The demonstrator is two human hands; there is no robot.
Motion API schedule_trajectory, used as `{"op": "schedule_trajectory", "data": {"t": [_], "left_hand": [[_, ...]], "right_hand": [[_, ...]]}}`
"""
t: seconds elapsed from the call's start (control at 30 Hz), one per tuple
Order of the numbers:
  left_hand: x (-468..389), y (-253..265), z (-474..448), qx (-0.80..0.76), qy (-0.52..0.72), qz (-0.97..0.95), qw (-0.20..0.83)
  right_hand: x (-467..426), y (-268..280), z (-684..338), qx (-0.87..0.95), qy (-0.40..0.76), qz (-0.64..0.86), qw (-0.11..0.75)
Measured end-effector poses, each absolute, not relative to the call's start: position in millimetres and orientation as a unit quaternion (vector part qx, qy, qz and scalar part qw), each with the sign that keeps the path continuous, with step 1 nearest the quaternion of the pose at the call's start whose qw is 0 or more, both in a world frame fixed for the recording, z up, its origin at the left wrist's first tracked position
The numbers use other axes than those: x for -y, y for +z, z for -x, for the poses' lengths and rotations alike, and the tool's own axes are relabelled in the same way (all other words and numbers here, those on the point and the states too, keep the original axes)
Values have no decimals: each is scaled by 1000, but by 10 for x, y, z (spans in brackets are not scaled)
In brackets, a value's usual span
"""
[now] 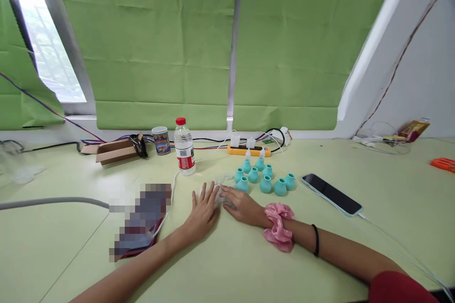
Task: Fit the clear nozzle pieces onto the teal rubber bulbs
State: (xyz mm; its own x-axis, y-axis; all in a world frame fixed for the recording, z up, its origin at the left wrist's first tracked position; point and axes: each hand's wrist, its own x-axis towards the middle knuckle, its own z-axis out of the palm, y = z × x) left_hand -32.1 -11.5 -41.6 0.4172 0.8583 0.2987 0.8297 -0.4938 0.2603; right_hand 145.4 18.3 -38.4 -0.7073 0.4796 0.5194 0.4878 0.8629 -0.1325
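My left hand (203, 213) lies on the table with its fingers stretched and spread, at the left side of a small heap of whitish translucent pieces (219, 195). From the right, my right hand (243, 206) reaches over the same heap, its thumb apart from its fingers; no firm grip shows. Part of the heap is hidden under both hands. More translucent pieces (223, 178) are scattered just beyond my fingertips. Several small turquoise round pots (265, 184) with open necks stand behind my right hand. Two at the back carry white pointed tops (248, 153).
A water bottle (185, 149) with a red cap stands behind my left hand, beside a can (161, 140) and an open cardboard box (115, 151). A phone (332, 194) charges at right. A yellow power strip (249, 150) lies at back. A blurred-out flat object (142, 225) lies left.
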Motion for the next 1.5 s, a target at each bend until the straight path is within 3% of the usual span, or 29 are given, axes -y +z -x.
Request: {"op": "schedule_trajectory", "data": {"t": [0.13, 0.37, 0.57, 0.77, 0.93, 1.13, 1.5], "left_hand": [[267, -342, 277, -431, 200, -879, -49], [605, -167, 262, -294, 170, -939, 52], [275, -151, 282, -329, 181, -925, 52], [39, -177, 305, -321, 198, -926, 30], [-38, -216, 306, -358, 199, -912, -37], [-27, -283, 316, -379, 238, -889, -98], [10, -229, 327, -418, 272, -866, -24]], "right_hand": [[-226, -352, -1552, 937, -47, 225, 263], [-226, -310, -1686, 941, -41, 198, 273], [-262, -328, -1661, 943, -33, 231, 239], [-277, -309, -1667, 940, -7, 221, 259], [-272, -292, -1672, 932, 15, 228, 283], [-282, -298, -1653, 939, -6, 235, 250], [-282, -300, -1696, 917, 55, 219, 328]]}}
